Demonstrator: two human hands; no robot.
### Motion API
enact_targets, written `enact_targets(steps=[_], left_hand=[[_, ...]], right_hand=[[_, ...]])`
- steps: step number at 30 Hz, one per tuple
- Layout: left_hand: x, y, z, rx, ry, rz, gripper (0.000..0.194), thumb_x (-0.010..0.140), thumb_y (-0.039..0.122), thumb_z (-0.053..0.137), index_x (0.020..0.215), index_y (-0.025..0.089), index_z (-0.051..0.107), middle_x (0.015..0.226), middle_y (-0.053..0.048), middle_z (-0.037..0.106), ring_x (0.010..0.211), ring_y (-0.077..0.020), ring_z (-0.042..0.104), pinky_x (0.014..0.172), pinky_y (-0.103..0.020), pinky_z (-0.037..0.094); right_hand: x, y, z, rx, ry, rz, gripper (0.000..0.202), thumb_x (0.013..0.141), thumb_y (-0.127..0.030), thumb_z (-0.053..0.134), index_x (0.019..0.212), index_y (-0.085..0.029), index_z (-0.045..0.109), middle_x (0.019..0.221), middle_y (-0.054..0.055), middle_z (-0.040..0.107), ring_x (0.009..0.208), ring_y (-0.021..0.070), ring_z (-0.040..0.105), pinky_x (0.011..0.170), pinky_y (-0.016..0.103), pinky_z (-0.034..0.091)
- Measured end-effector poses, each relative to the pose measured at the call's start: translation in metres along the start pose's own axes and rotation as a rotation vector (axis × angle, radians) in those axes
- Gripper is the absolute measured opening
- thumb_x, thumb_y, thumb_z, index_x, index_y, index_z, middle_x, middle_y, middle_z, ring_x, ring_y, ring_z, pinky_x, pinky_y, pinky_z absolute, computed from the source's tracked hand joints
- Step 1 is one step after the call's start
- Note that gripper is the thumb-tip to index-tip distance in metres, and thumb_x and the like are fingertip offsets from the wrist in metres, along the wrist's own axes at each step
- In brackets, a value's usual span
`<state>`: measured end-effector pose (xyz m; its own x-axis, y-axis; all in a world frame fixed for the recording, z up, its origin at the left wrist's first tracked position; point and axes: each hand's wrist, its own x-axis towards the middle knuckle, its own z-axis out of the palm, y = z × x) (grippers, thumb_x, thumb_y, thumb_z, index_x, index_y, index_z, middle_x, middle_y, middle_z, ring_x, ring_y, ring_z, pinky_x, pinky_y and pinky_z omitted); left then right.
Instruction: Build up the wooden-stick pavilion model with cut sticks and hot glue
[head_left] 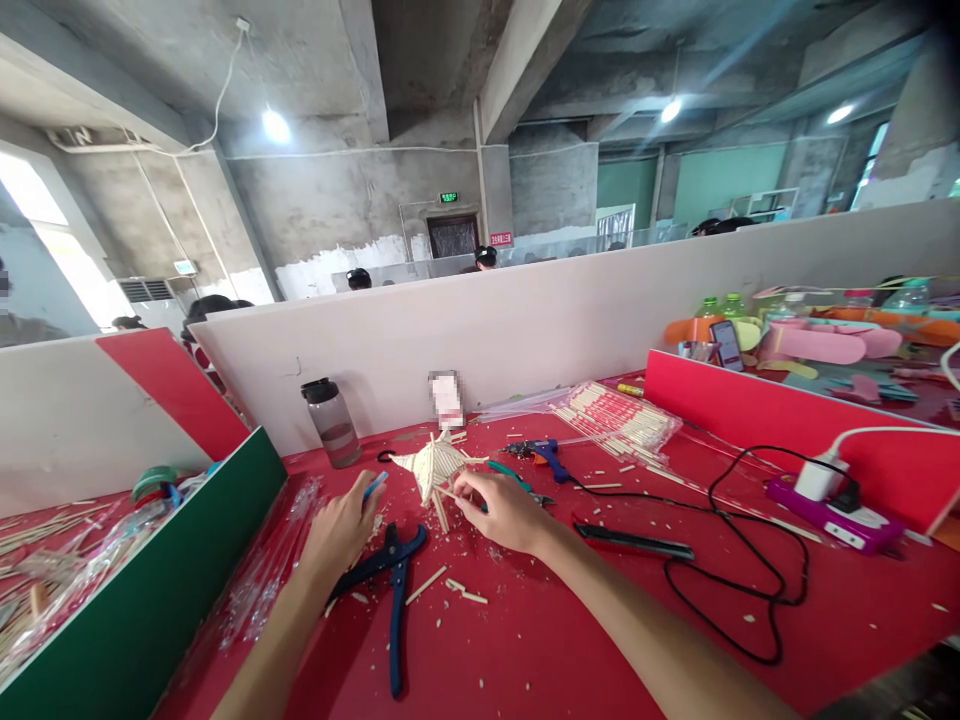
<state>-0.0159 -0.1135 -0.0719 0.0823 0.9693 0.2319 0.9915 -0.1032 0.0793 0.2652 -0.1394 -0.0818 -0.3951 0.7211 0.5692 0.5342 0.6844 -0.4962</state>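
A small model of pale wooden sticks (pixel 439 463), with pointed corners like a curved roof, stands on the red table between my hands. My right hand (pixel 502 510) is closed, thumb and fingers pinching a thin wooden stick at the model's near right side. Just left of the model, my left hand (pixel 341 525) closes around a slim blue pen-like tool (pixel 375 486), whose kind I cannot make out. Dark blue cutting shears (pixel 397 590) lie below my left hand. Partly behind my right hand are teal-handled pliers (pixel 510 470). Stick offcuts (pixel 426 585) and crumbs surround the model.
A blue glue gun (pixel 551 460) trails a black cord to a purple power strip (pixel 840 515). A black utility knife (pixel 637 542) lies beside my right forearm. Bundled sticks (pixel 619 420), a phone (pixel 447 400) and a bottle (pixel 332 425) stand near the white partition (pixel 525 320).
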Motion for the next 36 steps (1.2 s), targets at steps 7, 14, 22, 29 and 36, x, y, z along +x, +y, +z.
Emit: enact_targets(steps=[7,14,22,29,36], left_hand=[[-0.004,0.009,-0.002,-0.034,0.033,0.073,0.031,0.105,0.037,0.027,0.110,0.021,0.053,0.097,-0.010,0.076,0.097,-0.0281,0.072,0.066,-0.028,0.040],[0.000,0.013,-0.003,0.039,-0.030,0.047,0.031,0.106,0.035,0.025,0.114,0.021,0.052,0.091,-0.009,0.077,0.090,-0.0289,0.075,0.061,-0.028,0.037],[0.006,0.015,0.009,0.132,-0.079,0.095,0.036,0.105,0.040,0.027,0.119,0.022,0.054,0.096,-0.011,0.076,0.094,-0.0307,0.074,0.071,-0.031,0.047],[0.000,0.016,0.018,0.219,-0.093,0.085,0.039,0.104,0.042,0.030,0.123,0.020,0.057,0.100,-0.017,0.074,0.098,-0.0353,0.072,0.075,-0.041,0.054],[-0.004,0.019,0.013,0.237,-0.105,0.056,0.041,0.100,0.045,0.041,0.119,0.012,0.056,0.102,-0.021,0.071,0.101,-0.0369,0.071,0.080,-0.044,0.054]], right_hand=[[0.001,0.000,0.001,-0.002,0.002,-0.002,0.009,0.094,-0.019,0.059,0.100,-0.023,0.065,0.093,0.003,0.075,0.085,0.0178,0.070,0.076,0.026,0.050],[0.001,-0.003,-0.002,0.025,-0.012,0.006,0.009,0.094,-0.019,0.058,0.099,-0.023,0.064,0.093,0.003,0.075,0.085,0.0182,0.070,0.076,0.026,0.050],[0.001,-0.002,-0.001,0.028,-0.010,0.005,0.009,0.095,-0.020,0.057,0.100,-0.023,0.064,0.093,0.003,0.075,0.085,0.0183,0.070,0.076,0.027,0.050],[0.001,-0.001,0.000,0.033,-0.008,0.004,0.009,0.094,-0.019,0.057,0.100,-0.023,0.064,0.092,0.003,0.074,0.085,0.0178,0.070,0.077,0.026,0.050],[0.001,0.001,0.001,0.029,-0.008,-0.006,0.009,0.095,-0.019,0.057,0.100,-0.023,0.063,0.093,0.002,0.075,0.086,0.0177,0.071,0.077,0.025,0.050]])
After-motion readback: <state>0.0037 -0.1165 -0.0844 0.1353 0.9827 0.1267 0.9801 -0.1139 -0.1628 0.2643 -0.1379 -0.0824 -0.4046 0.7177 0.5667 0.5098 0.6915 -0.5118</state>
